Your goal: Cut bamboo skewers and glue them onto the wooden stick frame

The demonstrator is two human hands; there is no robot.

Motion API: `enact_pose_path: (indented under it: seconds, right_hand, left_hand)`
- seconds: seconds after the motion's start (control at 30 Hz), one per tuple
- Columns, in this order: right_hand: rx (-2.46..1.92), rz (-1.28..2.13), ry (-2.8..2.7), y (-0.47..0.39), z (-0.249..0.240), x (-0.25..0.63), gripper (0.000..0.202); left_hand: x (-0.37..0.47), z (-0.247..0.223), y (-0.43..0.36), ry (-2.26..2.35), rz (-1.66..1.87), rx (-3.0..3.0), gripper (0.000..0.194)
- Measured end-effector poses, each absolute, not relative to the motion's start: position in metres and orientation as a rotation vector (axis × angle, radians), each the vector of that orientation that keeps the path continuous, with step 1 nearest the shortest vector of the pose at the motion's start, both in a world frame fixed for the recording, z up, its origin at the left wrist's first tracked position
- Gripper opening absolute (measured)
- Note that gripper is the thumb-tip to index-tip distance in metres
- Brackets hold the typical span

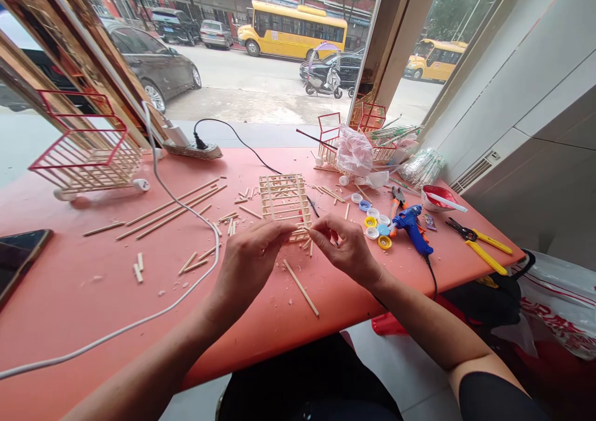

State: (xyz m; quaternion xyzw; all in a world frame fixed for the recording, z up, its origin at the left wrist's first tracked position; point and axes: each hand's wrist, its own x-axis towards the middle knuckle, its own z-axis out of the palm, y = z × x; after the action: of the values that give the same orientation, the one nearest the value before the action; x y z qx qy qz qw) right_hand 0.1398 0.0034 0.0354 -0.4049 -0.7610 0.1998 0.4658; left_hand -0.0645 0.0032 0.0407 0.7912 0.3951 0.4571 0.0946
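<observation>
A small frame of pale wooden sticks [282,197] lies on the pink table in front of me. At its near end, my left hand [254,253] and my right hand [344,247] pinch a short wooden stick [301,230] between them, one at each end. The fingertips of both hands are closed, and they partly cover the near edge of the frame. One loose stick [301,288] lies on the table just below the hands. Long sticks [172,211] and short cut pieces lie to the left of the frame.
Bottle caps [371,233], a blue glue gun [412,227] and yellow-handled pliers [484,247] lie right. A white cable [205,278] crosses the left side. A finished stick cart [93,154] stands back left, a phone [21,259] at the left edge, and a power strip [193,150] behind.
</observation>
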Motion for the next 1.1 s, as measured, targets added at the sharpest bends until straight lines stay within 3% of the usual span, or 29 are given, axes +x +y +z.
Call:
enact_pose_path:
  seconds: [1.1]
  right_hand:
    - [-0.995,0.523,-1.872,0.0033,0.0310,0.1389,0.017]
  left_hand:
    - [-0.0635,0.0414,0.0032,1.164,1.363,2.365,0.021]
